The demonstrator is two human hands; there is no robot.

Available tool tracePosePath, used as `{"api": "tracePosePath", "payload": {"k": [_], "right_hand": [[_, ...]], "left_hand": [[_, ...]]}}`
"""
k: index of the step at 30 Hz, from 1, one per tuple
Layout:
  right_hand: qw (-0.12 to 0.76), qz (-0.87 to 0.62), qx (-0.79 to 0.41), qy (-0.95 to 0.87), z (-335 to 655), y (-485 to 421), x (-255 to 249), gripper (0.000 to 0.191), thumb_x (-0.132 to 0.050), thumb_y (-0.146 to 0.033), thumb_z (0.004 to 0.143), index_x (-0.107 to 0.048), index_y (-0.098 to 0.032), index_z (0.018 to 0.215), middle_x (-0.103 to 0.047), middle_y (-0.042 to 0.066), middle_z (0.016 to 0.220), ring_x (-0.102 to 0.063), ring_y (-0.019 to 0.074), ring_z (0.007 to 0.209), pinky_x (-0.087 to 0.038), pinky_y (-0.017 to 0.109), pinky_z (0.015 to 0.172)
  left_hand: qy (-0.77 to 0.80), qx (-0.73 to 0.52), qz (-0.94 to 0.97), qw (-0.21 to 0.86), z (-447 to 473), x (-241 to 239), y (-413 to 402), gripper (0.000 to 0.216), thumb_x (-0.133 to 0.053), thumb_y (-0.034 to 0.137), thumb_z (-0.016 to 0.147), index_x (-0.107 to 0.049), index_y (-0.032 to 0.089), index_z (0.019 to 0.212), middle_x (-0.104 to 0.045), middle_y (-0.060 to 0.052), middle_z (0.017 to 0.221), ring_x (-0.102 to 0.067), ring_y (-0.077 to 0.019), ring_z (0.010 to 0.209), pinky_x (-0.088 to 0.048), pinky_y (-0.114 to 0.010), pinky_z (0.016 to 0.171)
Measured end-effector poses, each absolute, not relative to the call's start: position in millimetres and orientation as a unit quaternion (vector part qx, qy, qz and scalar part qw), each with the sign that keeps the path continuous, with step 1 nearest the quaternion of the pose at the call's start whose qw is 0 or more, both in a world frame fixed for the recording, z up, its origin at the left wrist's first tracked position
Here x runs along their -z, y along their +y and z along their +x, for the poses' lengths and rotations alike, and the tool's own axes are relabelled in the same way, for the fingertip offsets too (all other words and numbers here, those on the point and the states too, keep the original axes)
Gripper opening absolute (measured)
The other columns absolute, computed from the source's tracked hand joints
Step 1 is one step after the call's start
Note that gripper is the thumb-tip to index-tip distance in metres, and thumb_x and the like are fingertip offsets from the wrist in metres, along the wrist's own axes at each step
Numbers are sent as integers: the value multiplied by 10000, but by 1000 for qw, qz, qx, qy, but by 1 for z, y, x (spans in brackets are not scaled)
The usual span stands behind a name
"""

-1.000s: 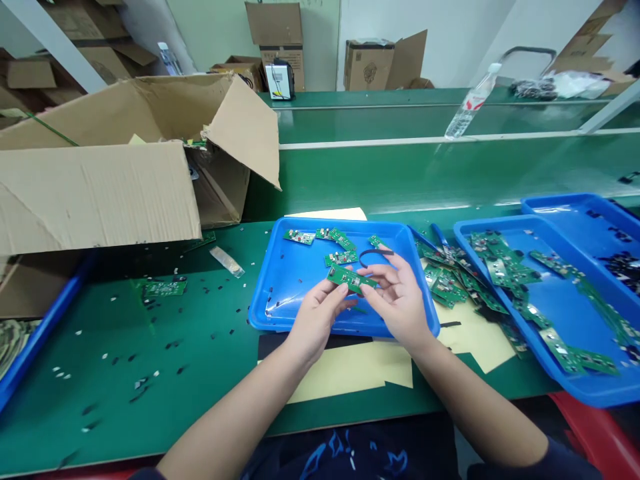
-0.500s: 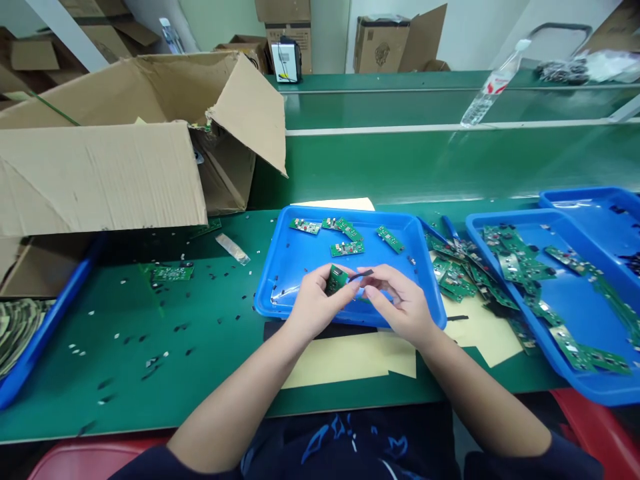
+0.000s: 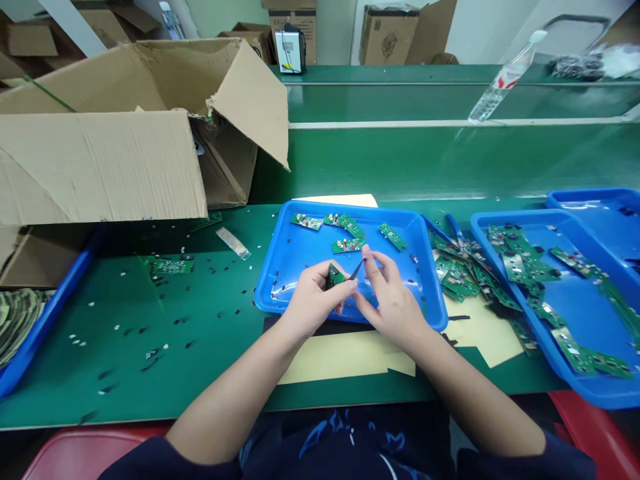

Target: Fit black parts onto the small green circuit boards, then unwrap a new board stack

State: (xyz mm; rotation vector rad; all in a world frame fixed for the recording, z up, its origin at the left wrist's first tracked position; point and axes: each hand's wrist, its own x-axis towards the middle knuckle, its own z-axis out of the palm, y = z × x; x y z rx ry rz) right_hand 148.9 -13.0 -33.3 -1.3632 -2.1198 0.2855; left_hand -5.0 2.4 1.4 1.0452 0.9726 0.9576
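Observation:
My left hand (image 3: pixel 314 301) is closed round a small green circuit board (image 3: pixel 334 275), held upright over the near edge of a blue tray (image 3: pixel 300 257). My right hand (image 3: pixel 393 298) pinches a thin black strip (image 3: pixel 357 269) whose tip meets the board. Several more small green boards (image 3: pixel 347 246) lie at the far side of this tray.
A large open cardboard box (image 3: pixel 115 147) lies on its side at the left. A heap of green boards (image 3: pixel 460 267) lies right of the tray, and a second blue tray (image 3: pixel 575 320) holds more. Black and white scraps dot the green bench (image 3: pixel 150 333). A plastic bottle (image 3: pixel 500 79) lies at the back.
The board has turned from flat to upright in my left hand. My right hand has brought the black strip up against it. Both hands have drawn slightly closer to me.

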Motion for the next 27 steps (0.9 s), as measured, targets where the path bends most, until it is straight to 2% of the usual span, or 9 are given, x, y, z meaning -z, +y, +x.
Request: {"api": "tracePosePath", "payload": {"k": [2,4,8,10,12,14,20,24,27], "right_hand": [[296,-508,-114,-801,145,-16,35,797,-461,-289,865,75,-259,1455,-391,200,1263,-592,277,890,-551,387,580],[297,-497,-130,-805,143,-18,37,820,-469,-279,858,94,-228,1453,-391,209,1271,-578,300,950,-556,422,636],[340,-509,-200,-766,147,-16,39,782,-517,-309,835,-54,-184,1453,-451,212,1251,-575,295,958,-550,434,662],[390,-498,-283,-721,152,-13,37,605,-525,-321,835,-285,-201,1377,-521,174,1184,-600,243,876,-549,379,624],[448,-462,-367,-672,155,-11,32,310,-531,-312,842,-523,-217,1137,-597,114,1051,-611,205,845,-542,329,631],[498,-429,-421,-625,156,-11,26,119,-555,-302,834,-595,-217,907,-631,70,914,-615,189,844,-535,315,675],[540,-448,-450,-552,149,-12,21,166,-610,-362,789,-584,-210,728,-619,39,765,-601,171,727,-526,325,661],[558,-453,-445,-534,149,-11,22,164,-602,-346,793,-556,-211,713,-601,29,759,-589,158,700,-518,313,659],[593,-465,-407,-516,154,-9,22,99,-555,-297,828,-535,-221,769,-598,28,812,-579,145,687,-507,300,635]], "left_hand": [[418,-430,449,663,-5,-1,3,206,-674,245,669,-489,161,635,-478,77,455,-422,-47,374,-369,-180,407],[408,-433,440,672,-5,-2,2,204,-675,235,666,-487,162,639,-483,79,469,-424,-43,371,-371,-177,402],[379,-396,463,696,-8,-4,0,215,-698,224,638,-495,155,618,-505,67,487,-455,-47,365,-358,-172,382],[375,-379,478,698,-8,-5,-1,208,-703,233,645,-512,152,630,-509,63,484,-464,-51,371,-362,-173,389],[387,-387,477,688,-7,-4,-1,185,-684,246,682,-524,155,662,-507,65,471,-461,-51,381,-372,-177,411],[402,-397,469,679,-5,-2,-1,173,-665,258,713,-527,156,686,-507,66,465,-458,-51,390,-378,-181,430],[398,-367,461,703,1,-1,0,204,-693,289,691,-547,157,745,-507,71,511,-474,-57,436,-406,-198,472],[390,-359,448,720,2,-2,-1,220,-693,290,683,-577,144,801,-526,59,561,-492,-61,478,-428,-212,520],[366,-357,414,753,2,-1,0,267,-605,294,752,-601,129,961,-582,19,624,-549,-89,553,-457,-239,599]]}}
